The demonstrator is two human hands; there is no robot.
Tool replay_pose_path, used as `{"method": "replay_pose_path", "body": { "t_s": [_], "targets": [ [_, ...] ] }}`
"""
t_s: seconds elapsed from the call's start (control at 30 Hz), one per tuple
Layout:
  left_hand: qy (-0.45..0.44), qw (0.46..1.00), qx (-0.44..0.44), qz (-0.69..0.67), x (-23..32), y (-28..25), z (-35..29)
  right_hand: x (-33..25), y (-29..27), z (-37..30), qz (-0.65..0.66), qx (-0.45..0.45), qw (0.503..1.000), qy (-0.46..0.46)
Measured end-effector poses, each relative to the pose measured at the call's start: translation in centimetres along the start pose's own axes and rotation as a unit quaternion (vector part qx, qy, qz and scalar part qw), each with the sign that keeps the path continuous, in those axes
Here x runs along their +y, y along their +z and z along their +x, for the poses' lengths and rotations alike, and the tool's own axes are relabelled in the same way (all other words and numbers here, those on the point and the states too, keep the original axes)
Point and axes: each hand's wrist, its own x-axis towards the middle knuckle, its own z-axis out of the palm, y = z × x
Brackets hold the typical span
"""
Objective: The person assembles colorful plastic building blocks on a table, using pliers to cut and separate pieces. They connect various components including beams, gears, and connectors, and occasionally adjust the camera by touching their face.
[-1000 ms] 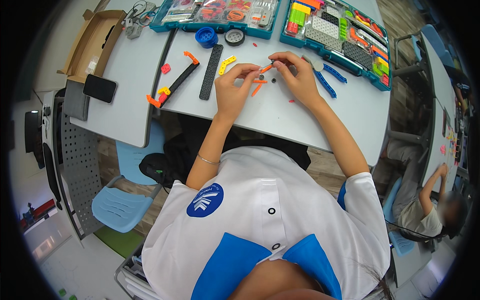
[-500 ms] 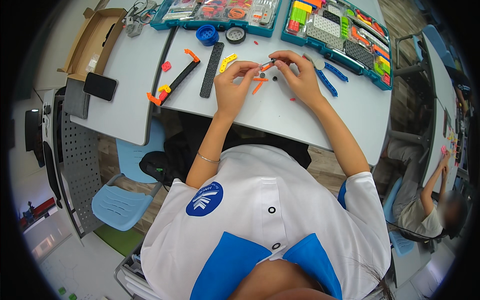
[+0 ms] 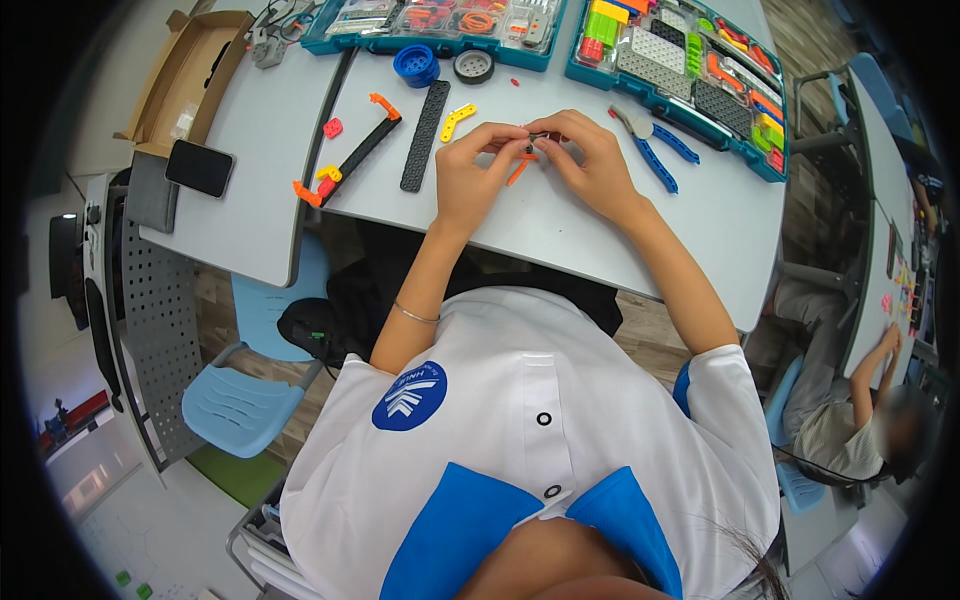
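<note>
My left hand (image 3: 468, 178) and my right hand (image 3: 598, 168) meet fingertip to fingertip over the table, both pinched on a small dark rod-like piece (image 3: 538, 136). Fingers cover most of it, so its exact kind is unclear. Just below the fingertips, a thin orange strip (image 3: 517, 175) lies on the tabletop, partly behind the left fingers. Left of my left hand are a yellow angled beam (image 3: 457, 121) and a long black perforated plate (image 3: 425, 137). To the right of my right hand rest blue-handled pliers (image 3: 652, 150) with their handles spread.
Two teal cases of building parts (image 3: 430, 50) (image 3: 680, 85) line the far side. A blue wheel hub (image 3: 415, 66) and a grey wheel (image 3: 473, 67) sit nearby. Leftward lie a black bar with orange ends (image 3: 360, 160), a phone (image 3: 200, 170) and a cardboard box (image 3: 185, 85).
My hands have drawn closer together, and the held piece is now more covered by fingers. Small dark bits that lay below the fingers no longer show separately.
</note>
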Motion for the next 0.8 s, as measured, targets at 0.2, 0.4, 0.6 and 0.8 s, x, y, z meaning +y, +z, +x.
{"method": "replay_pose_path", "body": {
  "t_s": [0.2,0.4,0.6,0.8],
  "targets": [
    [-0.018,0.999,0.030,-0.035,0.70,0.19,0.31,-0.48,-0.24,0.32,0.012,0.035,0.999,0.012],
    [-0.034,0.999,0.016,-0.023,0.29,-0.01,0.26,-0.51,-0.88,0.41,0.006,0.043,0.999,0.019],
    [-0.014,1.000,0.004,0.002,-0.19,-0.07,0.16,-0.35,-0.18,0.11,0.011,0.010,1.000,0.011],
    [-0.005,1.000,0.019,0.022,0.32,-0.10,0.08,-0.59,-0.35,0.28,0.023,0.021,0.999,0.024]
  ]
}}
